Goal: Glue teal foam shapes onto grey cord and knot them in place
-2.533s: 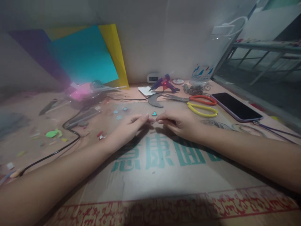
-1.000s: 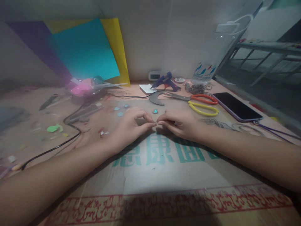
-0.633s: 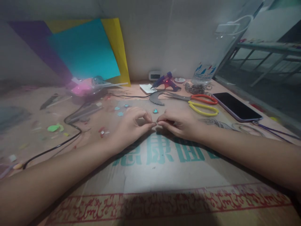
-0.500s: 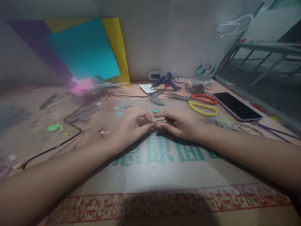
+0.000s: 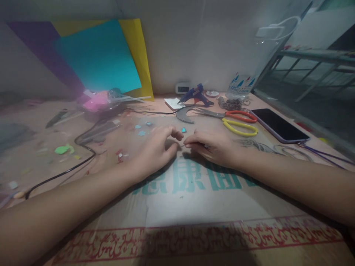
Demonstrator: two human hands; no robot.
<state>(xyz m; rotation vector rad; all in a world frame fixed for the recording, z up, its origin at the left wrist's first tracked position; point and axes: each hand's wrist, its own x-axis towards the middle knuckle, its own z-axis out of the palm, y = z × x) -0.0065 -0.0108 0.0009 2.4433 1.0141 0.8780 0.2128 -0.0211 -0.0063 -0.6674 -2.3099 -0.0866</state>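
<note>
My left hand [image 5: 158,149] rests on a flattened cardboard sheet [image 5: 194,207] with green print, its fingers curled loosely and the fingertips slightly apart. My right hand [image 5: 212,146] lies just to its right, thumb and forefinger pinched on something tiny that I cannot make out. The two hands' fingertips almost meet. A small teal heart piece [image 5: 183,130] lies just beyond them.
Orange-and-yellow scissors [image 5: 235,122], a dark crescent cut-out [image 5: 183,114], a blue glue gun [image 5: 195,95] and a phone [image 5: 279,125] lie at the back right. Coloured paper sheets [image 5: 100,59] lean on the wall. A black cable [image 5: 69,170] and scraps lie at the left.
My left fingers have loosened from their pinch and drawn slightly away from the right hand. My right hand stays pinched in about the same place.
</note>
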